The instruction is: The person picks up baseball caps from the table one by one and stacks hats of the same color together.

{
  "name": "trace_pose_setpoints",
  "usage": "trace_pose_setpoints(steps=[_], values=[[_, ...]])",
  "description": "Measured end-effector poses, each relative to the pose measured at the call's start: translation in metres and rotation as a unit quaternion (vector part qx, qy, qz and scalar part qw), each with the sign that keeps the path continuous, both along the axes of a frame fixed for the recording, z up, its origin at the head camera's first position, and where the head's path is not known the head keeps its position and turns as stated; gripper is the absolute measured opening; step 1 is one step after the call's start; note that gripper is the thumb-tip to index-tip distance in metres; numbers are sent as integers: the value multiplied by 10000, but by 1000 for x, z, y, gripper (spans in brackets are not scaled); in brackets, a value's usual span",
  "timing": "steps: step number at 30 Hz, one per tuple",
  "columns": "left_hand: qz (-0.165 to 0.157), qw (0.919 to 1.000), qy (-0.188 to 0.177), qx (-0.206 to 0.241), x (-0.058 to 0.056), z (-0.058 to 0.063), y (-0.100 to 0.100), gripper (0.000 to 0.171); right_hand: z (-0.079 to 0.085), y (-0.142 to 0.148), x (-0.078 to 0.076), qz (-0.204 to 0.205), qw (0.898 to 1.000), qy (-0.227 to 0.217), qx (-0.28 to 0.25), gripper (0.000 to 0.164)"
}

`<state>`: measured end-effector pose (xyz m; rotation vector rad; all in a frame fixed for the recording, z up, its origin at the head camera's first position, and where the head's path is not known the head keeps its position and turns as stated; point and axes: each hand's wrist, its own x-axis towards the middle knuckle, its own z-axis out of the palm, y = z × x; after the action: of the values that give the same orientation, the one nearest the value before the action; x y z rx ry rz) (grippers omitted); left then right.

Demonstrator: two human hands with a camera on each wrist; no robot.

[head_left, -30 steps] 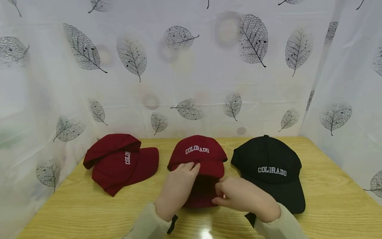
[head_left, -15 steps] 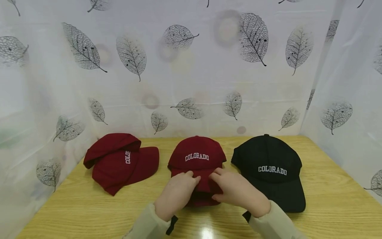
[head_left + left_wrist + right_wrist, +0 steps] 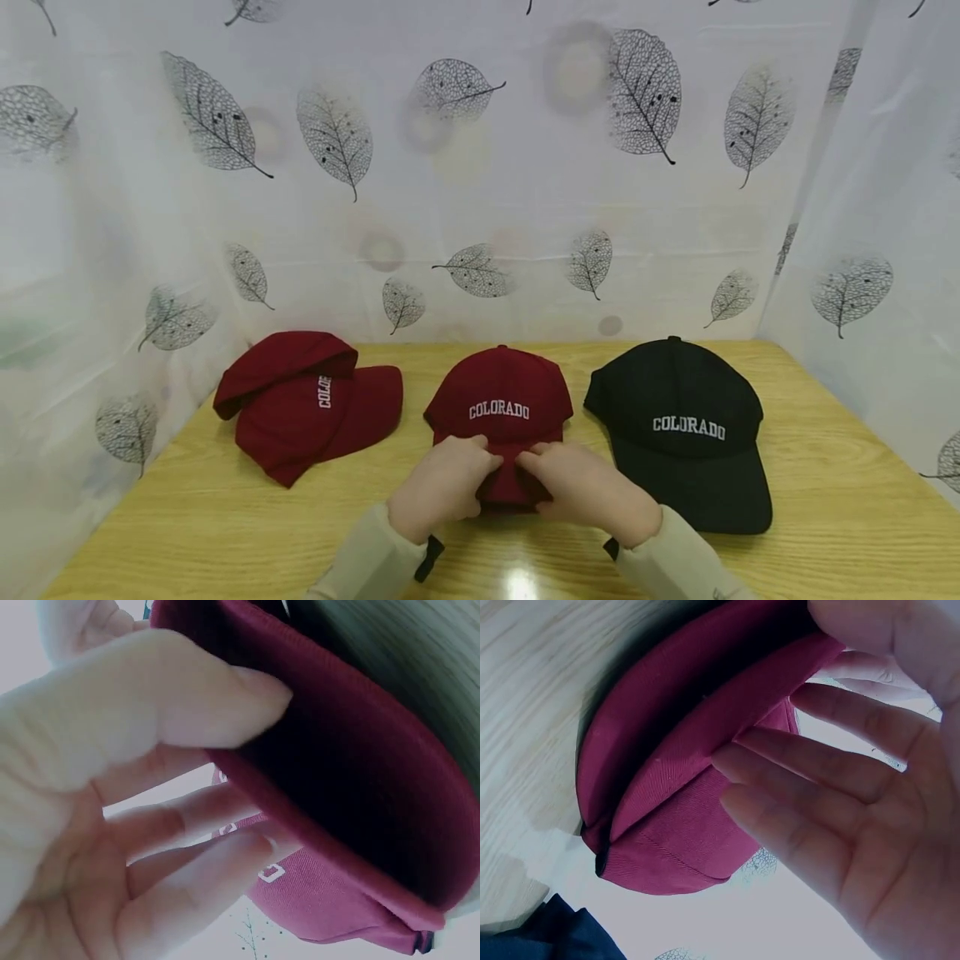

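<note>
At the middle of the table sits a dark red baseball cap with white COLORADO lettering, its crown upright and its brim toward me. My left hand grips the brim's left side, thumb at the edge of the dark opening and fingers over the top, as the left wrist view shows. From the right, my right hand holds the brim between thumb and fingers; in the right wrist view its fingers lie along the red brim. Below the brim, another dark red layer of the cap curves, with a shadowed gap between.
A second red cap, partly folded, lies on its side at the left. On the right stands a black COLORADO cap, close beside my right hand. A leaf-print curtain hangs behind the wooden table.
The brim has come down toward the table, narrowing the dark opening below it. My right hand has moved up and left onto the brim; my left hand has followed the brim down.
</note>
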<state>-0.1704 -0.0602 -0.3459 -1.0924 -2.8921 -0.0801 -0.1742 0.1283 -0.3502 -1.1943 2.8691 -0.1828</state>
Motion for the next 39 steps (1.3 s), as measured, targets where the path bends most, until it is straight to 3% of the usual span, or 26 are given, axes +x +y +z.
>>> trace_pose_setpoints(steps=[7,12,15,18,22,28,31,34,36,39], values=[[-41,9999,-46,-96,-1,-2,3,29,-1,-3,1,206,9993,243,198,29],[-51,9997,-160,-195,-1,-2,2,32,-2,-5,2,108,9994,154,294,31],[-82,9989,-439,110,-5,-2,-5,31,-1,-3,3,71,9997,-56,210,31],[14,9942,-884,619,-13,-2,-18,30,0,4,-1,66,9990,-359,-263,26],[533,9791,-1464,1309,-24,-4,-37,29,0,21,-12,-353,9895,-671,-1228,17],[1448,9420,-2321,1943,-36,-14,-55,18,-10,36,-28,-1382,9568,-1608,-1988,36],[1727,9208,-2672,2254,-38,-18,-57,18,-16,38,-32,-1425,9430,-2140,-2111,42],[2000,9058,-2761,2517,-40,-21,-56,26,-20,37,-34,-1358,9308,-2488,-2306,40],[2142,8986,-2761,2654,-40,-22,-55,33,-21,37,-35,-1307,9217,-2666,-2497,37],[2192,8956,-2755,2719,-41,-25,-53,30,-22,37,-35,-1333,9040,-2982,-2758,37]])
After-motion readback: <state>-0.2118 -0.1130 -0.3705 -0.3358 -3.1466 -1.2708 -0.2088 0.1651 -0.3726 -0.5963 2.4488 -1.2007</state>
